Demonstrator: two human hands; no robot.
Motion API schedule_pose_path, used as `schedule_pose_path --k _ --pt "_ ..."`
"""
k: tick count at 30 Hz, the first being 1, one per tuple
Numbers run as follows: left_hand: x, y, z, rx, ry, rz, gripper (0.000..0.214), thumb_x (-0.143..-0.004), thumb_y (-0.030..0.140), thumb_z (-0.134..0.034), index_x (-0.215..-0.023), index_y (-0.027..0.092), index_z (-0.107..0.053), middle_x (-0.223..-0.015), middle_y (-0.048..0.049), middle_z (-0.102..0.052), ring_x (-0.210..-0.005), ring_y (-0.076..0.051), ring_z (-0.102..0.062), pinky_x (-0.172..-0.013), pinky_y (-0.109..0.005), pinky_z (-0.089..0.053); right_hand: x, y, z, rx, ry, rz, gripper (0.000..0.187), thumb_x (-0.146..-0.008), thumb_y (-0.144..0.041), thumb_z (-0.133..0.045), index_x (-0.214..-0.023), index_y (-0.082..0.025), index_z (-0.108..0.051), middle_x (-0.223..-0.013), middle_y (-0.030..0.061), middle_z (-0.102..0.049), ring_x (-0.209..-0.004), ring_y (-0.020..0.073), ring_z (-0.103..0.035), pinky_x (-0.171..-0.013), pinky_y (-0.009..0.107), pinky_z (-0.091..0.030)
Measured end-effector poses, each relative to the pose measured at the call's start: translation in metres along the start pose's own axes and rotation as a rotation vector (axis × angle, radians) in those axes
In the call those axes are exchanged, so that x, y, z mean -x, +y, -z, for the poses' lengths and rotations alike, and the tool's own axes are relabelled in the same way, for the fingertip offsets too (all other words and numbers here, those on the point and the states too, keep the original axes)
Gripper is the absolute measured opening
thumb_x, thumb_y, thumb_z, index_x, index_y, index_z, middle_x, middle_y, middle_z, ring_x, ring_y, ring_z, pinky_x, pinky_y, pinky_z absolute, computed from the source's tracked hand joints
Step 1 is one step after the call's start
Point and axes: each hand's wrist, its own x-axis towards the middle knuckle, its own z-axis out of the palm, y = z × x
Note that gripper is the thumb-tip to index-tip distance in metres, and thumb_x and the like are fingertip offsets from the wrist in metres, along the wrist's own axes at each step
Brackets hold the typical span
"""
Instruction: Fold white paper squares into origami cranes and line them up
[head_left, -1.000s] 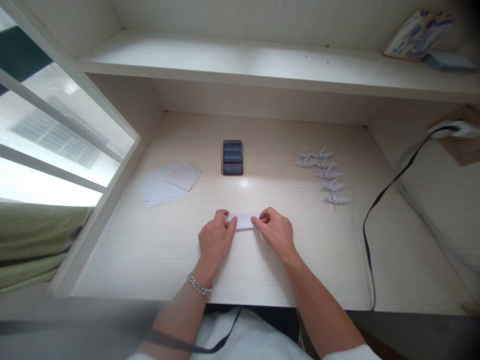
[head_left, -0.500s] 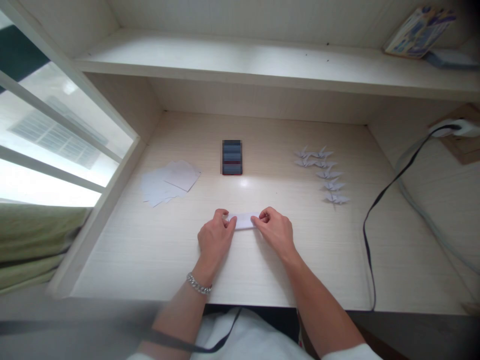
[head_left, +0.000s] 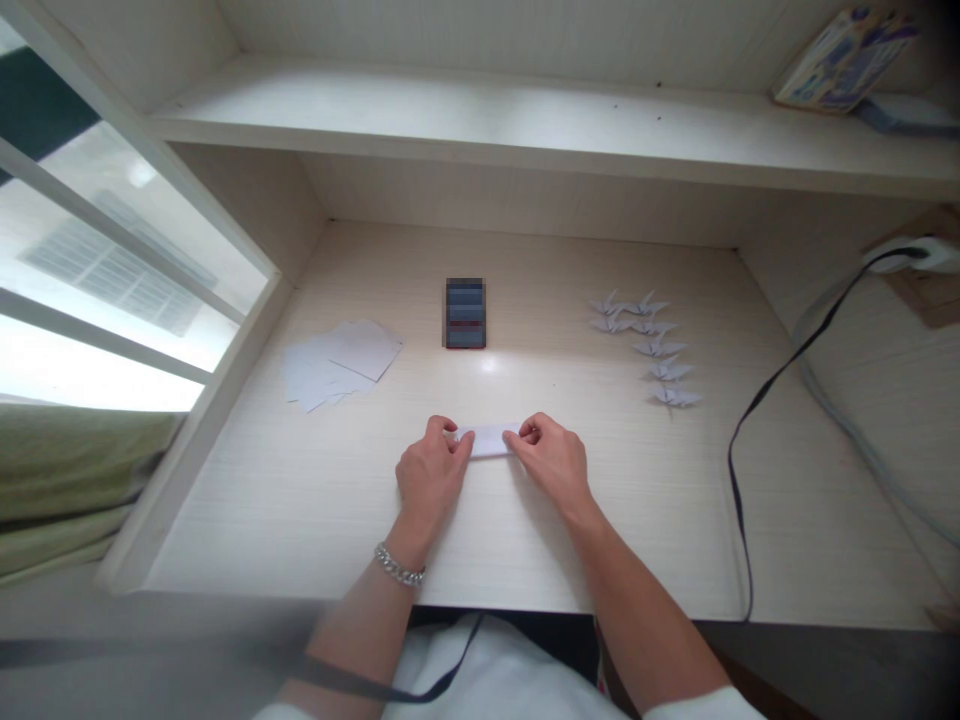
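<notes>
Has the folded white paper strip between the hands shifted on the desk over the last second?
No. The strip lies at the same spot below the dark rectangular phone, left hand and right hand on its ends.

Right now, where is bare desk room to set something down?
Bare desk lies left of the left hand, between the paper sheets and the near edge; also between the right hand and the black cable. Crowded at the paper cranes and the held folded paper.
</notes>
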Motion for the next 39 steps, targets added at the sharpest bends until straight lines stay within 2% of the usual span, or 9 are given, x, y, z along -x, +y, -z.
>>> schedule_pose_path --k 22,39 --pt "-0.001 0.0027 0.0044 -0.014 -0.045 0.028 0.031 -0.081 0.049 -0.048 -0.098 0.024 -0.053 -0.08 -0.002 -0.071 -0.077 -0.022 -0.064 -0.062 -0.029 -0.04 -0.0008 -0.0008 0.0013 -0.012 -0.014 0.0 0.015 -0.072 -0.038 -0.057 -0.07 -0.024 -0.061 -0.067 -0.0019 -0.067 -0.064 0.0158 -0.059 -0.058 0.026 -0.036" --pt "-0.0011 0.0003 0.0022 -0.018 -0.035 0.008 0.03 -0.082 0.05 -0.045 -0.095 0.025 -0.053 -0.079 -0.0014 -0.071 -0.075 -0.021 -0.064 -0.061 -0.029 -0.039 -0.0016 0.0003 0.0006 -0.045 -0.013 -0.002 0.015 -0.071 -0.039 -0.058 -0.068 -0.024 -0.061 -0.064 -0.0028 -0.066 -0.061 0.0153 -0.057 -0.057 0.026 -0.035"
